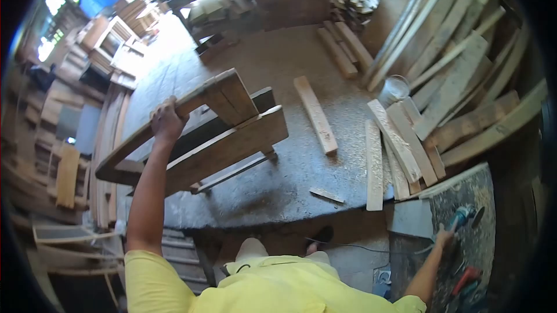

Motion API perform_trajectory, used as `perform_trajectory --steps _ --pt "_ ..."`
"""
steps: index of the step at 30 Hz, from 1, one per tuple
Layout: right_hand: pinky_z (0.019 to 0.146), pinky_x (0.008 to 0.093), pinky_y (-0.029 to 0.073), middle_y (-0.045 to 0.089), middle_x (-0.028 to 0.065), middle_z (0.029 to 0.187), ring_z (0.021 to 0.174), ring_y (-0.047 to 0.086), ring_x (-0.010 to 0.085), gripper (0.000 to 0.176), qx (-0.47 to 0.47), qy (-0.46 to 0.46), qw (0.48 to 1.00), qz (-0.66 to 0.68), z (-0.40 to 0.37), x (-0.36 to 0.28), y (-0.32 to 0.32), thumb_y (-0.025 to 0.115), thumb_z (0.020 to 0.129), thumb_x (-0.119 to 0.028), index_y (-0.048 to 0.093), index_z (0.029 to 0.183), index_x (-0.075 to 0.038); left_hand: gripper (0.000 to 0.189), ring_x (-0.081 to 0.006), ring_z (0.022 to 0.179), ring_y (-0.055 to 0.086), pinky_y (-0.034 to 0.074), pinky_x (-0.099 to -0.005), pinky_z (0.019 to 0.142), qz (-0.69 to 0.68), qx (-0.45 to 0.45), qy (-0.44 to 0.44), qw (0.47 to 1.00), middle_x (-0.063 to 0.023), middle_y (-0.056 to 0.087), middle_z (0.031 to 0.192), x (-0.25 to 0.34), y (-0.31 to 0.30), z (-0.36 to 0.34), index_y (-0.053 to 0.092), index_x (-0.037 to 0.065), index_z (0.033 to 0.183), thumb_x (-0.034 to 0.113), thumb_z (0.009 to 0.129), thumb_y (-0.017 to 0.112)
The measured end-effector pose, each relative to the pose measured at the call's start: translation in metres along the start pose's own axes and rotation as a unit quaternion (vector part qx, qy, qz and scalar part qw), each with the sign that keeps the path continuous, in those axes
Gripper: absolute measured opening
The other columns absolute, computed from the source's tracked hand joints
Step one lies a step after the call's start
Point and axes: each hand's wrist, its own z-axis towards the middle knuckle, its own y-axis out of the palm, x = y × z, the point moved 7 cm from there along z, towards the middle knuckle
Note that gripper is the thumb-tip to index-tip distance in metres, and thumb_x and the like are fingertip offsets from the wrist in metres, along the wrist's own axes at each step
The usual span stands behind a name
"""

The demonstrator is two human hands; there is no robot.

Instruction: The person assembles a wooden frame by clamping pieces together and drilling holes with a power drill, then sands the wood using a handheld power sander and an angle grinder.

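Note:
My left hand (167,118) is closed round the upper edge of a wooden frame (232,142), which is tilted above the grey floor. The frame has wide boards, a short crosspiece and thin legs or slats beneath. On the right, my right hand (444,236) is wrapped round the body of a teal power tool (461,218) with a round disc at its far end. The tool is over a worn workbench (478,188). A cable runs from it to the left, in front of my legs.
Loose planks (316,116) and sawdust lie on the floor (243,208). More boards (458,87) lean at the right, beside a white bucket (396,88). A red tool (466,281) rests on the workbench. Stacked wood (68,176) stands at the left.

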Motion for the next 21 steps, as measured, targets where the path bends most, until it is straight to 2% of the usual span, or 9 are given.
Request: perform_trajectory --steps 1,3,4,6,10,12,15,17,21 --pt "0.102 0.048 0.04 0.035 0.0277 0.146 0.126 0.046 0.0451 0.089 0.028 -0.011 0.997 -0.077 0.016 0.001 -0.002 0.074 0.076 -0.009 0.035 0.148 -0.042 0.035 -0.033 0.102 0.063 0.045 -0.0466 0.089 -0.001 -0.005 -0.001 1.0 -0.0114 0.068 0.1 0.003 -0.002 -0.001 0.062 0.011 0.101 0.027 0.072 0.076" --pt "0.102 0.053 0.039 0.03 0.0286 0.147 0.125 0.047 0.0456 0.086 0.08 -0.089 0.989 -0.09 0.069 0.035 0.021 0.072 0.08 -0.008 0.034 0.148 -0.044 0.031 -0.0331 0.101 0.063 0.045 -0.0463 0.089 0.01 -0.008 -0.013 1.0 -0.0111 0.068 0.098 0.005 -0.008 -0.003 0.061 0.012 0.098 0.027 0.073 0.074" --pt "0.102 0.053 0.039 0.03 0.0286 0.147 0.125 0.047 0.0456 0.086 0.072 -0.099 0.989 -0.089 0.077 0.032 0.024 0.072 0.08 -0.008 0.034 0.148 -0.044 0.028 -0.0331 0.1 0.063 0.045 -0.0461 0.088 0.009 -0.01 -0.012 1.0 -0.0108 0.067 0.097 0.008 -0.01 -0.004 0.061 0.012 0.095 0.026 0.074 0.072" --pt "0.101 0.0575 0.039 0.028 0.0292 0.149 0.125 0.047 0.0466 0.08 0.043 -0.013 0.991 -0.129 0.09 0.04 0.025 0.068 0.087 -0.012 0.031 0.148 -0.048 0.027 -0.0333 0.099 0.063 0.045 -0.0461 0.088 0.017 -0.007 -0.02 1.0 -0.0113 0.067 0.096 0.011 -0.012 -0.007 0.061 0.012 0.095 0.027 0.075 0.071" --pt "0.099 0.0602 0.041 0.025 0.026 0.152 0.126 0.047 0.0481 0.074 0.035 -0.011 0.98 -0.196 0.092 0.052 0.042 0.065 0.092 -0.018 0.028 0.148 -0.05 0.024 -0.034 0.098 0.063 0.045 -0.0461 0.088 0.024 0.0 -0.024 0.999 -0.0123 0.067 0.094 0.02 -0.023 -0.014 0.062 0.012 0.094 0.028 0.077 0.069" --pt "0.099 0.0587 0.044 0.024 0.0216 0.155 0.128 0.045 0.0489 0.071 0.025 0.012 0.958 -0.285 0.082 0.056 0.052 0.063 0.093 -0.022 0.027 0.147 -0.052 0.024 -0.0342 0.098 0.063 0.046 -0.0462 0.088 0.015 0.011 -0.015 1.0 -0.0127 0.067 0.094 0.023 -0.024 -0.017 0.062 0.012 0.093 0.028 0.077 0.069" --pt "0.098 0.0578 0.045 0.021 0.0184 0.157 0.129 0.044 0.0503 0.072 0.006 0.045 0.954 -0.296 0.07 0.037 0.04 0.062 0.094 -0.022 0.026 0.147 -0.053 0.023 -0.0348 0.095 0.064 0.047 -0.0465 0.086 0.007 0.029 0.009 1.0 -0.0132 0.067 0.093 0.025 -0.03 -0.02 0.062 0.011 0.091 0.028 0.076 0.069" --pt "0.101 0.0563 0.043 0.016 0.0188 0.159 0.131 0.043 0.0472 0.073 -0.002 0.054 0.955 -0.292 0.068 0.035 0.035 0.062 0.094 -0.02 0.025 0.148 -0.052 0.023 -0.035 0.093 0.064 0.049 -0.0468 0.083 0.004 0.035 0.019 0.999 -0.0134 0.067 0.093 0.025 -0.03 -0.021 0.062 0.011 0.091 0.028 0.076 0.069" --pt "0.11 0.0523 0.035 0.012 0.024 0.159 0.136 0.039 0.0422 0.063 -0.015 -0.032 0.966 -0.257 0.072 0.036 0.039 0.062 0.093 -0.015 0.039 0.147 -0.037 0.023 -0.0355 0.084 0.066 0.052 -0.0465 0.076 0.002 0.017 0.029 0.999 -0.013 0.067 0.086 0.019 -0.031 -0.025 0.061 0.011 0.09 0.026 0.075 0.069"
